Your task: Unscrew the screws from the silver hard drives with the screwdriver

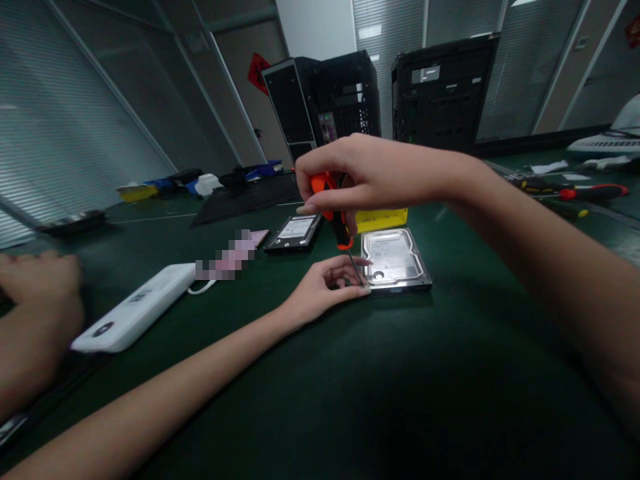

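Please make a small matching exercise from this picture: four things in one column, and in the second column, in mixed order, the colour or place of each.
1. screwdriver
2. power bank
3. nearer hard drive
4. farther hard drive

A. black-sided, lying behind the left grip
B. white, farthest left of the four
C. silver-topped, beside the left grip's thumb
D. held in the right grip

Pairs: 1-D, 2-B, 3-C, 4-A

You face a dim room across a dark green worktop (475, 380): slatted blinds (65, 120) at left, a door (237, 50) bearing a red decoration (257, 72), and a white wall panel (320, 27) far ahead.
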The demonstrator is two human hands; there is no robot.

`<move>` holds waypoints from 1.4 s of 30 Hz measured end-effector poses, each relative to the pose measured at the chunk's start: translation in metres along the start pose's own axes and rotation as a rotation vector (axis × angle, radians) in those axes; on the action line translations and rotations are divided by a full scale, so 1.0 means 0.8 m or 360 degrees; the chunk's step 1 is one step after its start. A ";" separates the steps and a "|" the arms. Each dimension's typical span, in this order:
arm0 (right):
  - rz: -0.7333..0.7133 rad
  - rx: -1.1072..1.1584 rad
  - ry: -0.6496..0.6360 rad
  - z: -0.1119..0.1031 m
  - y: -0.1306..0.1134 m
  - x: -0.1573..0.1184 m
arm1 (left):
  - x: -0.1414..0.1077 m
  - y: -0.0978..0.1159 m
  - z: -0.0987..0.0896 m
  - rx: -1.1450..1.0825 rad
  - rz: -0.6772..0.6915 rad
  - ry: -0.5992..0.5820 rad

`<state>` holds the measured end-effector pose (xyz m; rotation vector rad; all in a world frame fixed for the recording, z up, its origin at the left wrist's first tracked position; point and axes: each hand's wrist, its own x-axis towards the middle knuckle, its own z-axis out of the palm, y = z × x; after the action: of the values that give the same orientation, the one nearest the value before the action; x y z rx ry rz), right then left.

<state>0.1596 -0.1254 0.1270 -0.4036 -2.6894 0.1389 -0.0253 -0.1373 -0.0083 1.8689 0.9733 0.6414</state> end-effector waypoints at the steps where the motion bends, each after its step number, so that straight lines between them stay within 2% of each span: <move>1: 0.0011 0.0011 0.0001 0.001 0.001 0.000 | 0.000 0.000 0.000 -0.0006 -0.0003 0.0000; 17: 0.0042 0.0040 0.0015 0.005 0.003 0.005 | -0.002 0.005 -0.001 -0.0025 -0.0035 -0.0026; 22: -0.0005 -0.0077 0.0045 0.005 0.000 0.005 | -0.002 0.006 -0.002 0.0017 -0.0027 -0.0047; 42: 0.0033 -0.0064 0.0035 0.006 0.000 0.007 | -0.001 -0.003 -0.001 -0.0037 0.0011 -0.0019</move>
<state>0.1527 -0.1239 0.1251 -0.4430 -2.6705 0.0857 -0.0268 -0.1371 -0.0102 1.8543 0.9486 0.6426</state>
